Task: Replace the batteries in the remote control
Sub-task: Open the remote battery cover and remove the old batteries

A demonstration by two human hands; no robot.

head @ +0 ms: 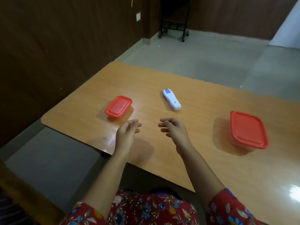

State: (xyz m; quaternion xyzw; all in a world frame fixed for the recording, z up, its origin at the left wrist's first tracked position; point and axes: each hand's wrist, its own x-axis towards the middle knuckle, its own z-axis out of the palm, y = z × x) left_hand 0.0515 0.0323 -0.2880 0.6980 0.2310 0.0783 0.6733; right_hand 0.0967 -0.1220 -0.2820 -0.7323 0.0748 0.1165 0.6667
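- both hands empty, held above the table near frame centre: left hand [128, 135] palm turned inward, fingers loosely curled; right hand [174, 131] likewise, fingers spread a little, nothing gripped.
- remote control [171, 99] white, lying back-side up just above frame centre, beyond the right hand, apart from both hands; battery cover apparently still on.
- small red-lidded container [118, 106] left of centre, just beyond the left hand; larger red-lidded container [248, 129] at right of frame, well apart from the remote. contents not visible; lids on.
- table [203, 159] glossy wood, bare between hands and remote; clear reach straight ahead.
- risks, as judgement: slick tabletop likely lets the remote skate away under a one-handed push on the cover; better pinned or lifted with both hands.
- loose batteries likely to roll on this surface; table corner and left edge close to the small container at left of frame, floor drop right there.
- reach across for the right container could sweep a forearm into the remote.
- polarity mix-up possible; compartment markings too small to read.
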